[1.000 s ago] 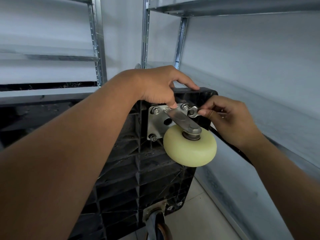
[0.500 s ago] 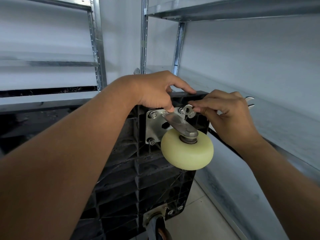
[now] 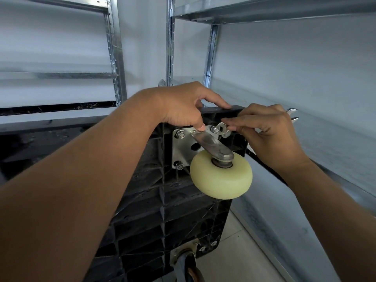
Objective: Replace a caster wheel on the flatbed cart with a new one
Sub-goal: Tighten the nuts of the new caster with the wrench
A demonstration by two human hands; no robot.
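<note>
Your cart [image 3: 162,220] stands on edge in front of you, underside facing you, its top edge far and high. The caster plate [image 3: 184,147] sits on its upper right corner, with the wheel [image 3: 221,178] jutting out toward you just below and right of it. Your left hand [image 3: 183,106] lies over the cart's top edge, thumb down on the plate. Your right hand [image 3: 264,131] is just right of that corner, holding the wrench [image 3: 221,127] on the plate's upper right bolt [image 3: 215,129], the wrench's far end poking out right of the hand. A second caster [image 3: 189,263] sits low on the cart, near you. Shelving [image 3: 171,58] stands behind, a shelf [image 3: 325,139] runs along your right.
</note>
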